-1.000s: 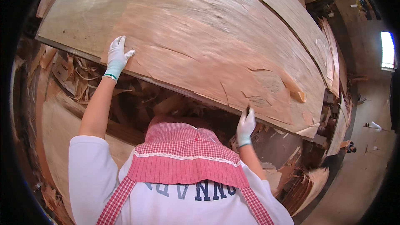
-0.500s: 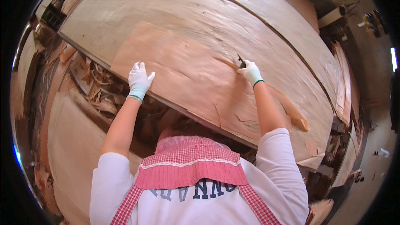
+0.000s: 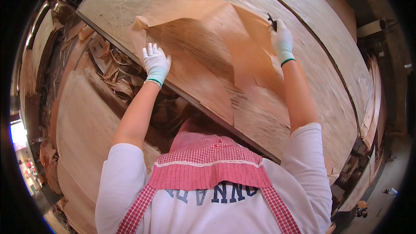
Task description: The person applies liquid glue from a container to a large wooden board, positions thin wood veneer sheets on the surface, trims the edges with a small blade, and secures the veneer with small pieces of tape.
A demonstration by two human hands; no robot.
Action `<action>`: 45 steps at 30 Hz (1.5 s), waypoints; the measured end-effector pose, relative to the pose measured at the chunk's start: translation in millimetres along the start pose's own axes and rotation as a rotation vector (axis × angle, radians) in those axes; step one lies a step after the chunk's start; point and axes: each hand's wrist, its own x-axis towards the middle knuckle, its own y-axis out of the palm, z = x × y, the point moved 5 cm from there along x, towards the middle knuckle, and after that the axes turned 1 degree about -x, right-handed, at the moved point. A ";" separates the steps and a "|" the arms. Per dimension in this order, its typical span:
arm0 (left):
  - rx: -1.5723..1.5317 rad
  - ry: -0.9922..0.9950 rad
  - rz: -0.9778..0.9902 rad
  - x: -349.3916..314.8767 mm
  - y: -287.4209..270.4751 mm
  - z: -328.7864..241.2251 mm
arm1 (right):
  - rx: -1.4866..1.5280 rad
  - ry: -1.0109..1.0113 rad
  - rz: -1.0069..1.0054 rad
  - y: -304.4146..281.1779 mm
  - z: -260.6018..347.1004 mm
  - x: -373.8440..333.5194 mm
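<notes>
A thin orange-brown veneer sheet (image 3: 253, 63) is lifted and buckled over the pale wood panel stack (image 3: 320, 91). My left hand (image 3: 157, 63), in a white glove, lies near the stack's front edge with its fingers spread, touching the sheet's left part. Farther right and farther away, my right hand (image 3: 282, 41), also gloved, is closed around a small black tool (image 3: 272, 21) whose exact kind I cannot make out. The raised edge of the sheet meets that hand; whether the fingers also pinch it is hidden.
Torn veneer scraps (image 3: 115, 67) fill the gap along the front left of the stack. Another pale panel (image 3: 82, 125) lies at the near left. A dark seam (image 3: 303, 47) crosses the stack's far side. Loose strips (image 3: 372, 104) hang at the right.
The veneer sheet lay mostly flat before; now it is raised and folded. My right hand has moved away from me and right with the black tool. My left hand's fingers have spread.
</notes>
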 end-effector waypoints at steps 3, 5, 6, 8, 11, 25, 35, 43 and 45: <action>0.005 -0.002 -0.084 -1.7 3.0 2.3 | -0.066 0.075 -0.012 5.2 -19.8 15.4; 0.044 -0.001 -0.092 -2.3 5.6 -1.7 | -0.149 0.087 -0.014 13.1 -28.4 22.2; 0.071 -0.021 -0.102 0.2 2.0 2.0 | -0.145 0.105 -0.014 17.1 -31.0 25.6; 0.083 -0.032 -0.074 0.4 2.9 -6.6 | -0.127 0.141 -0.019 21.7 -40.2 20.1; 0.021 -0.051 -0.070 4.9 7.9 -7.3 | -0.117 0.071 -0.121 26.6 -40.4 8.1; -0.301 0.015 -0.118 33.1 22.3 43.8 | 1.217 0.563 0.217 -49.3 15.0 -158.4; -0.245 0.075 -0.445 29.7 -56.2 56.2 | 1.290 0.809 -0.006 -127.7 -113.1 -239.9; -0.400 0.130 -0.637 -9.6 -82.0 -38.7 | 0.108 0.850 -0.099 -207.0 -402.2 -366.5; -0.468 0.182 -0.620 -37.0 -95.8 -88.2 | -0.216 0.628 0.082 -202.7 -448.6 -387.1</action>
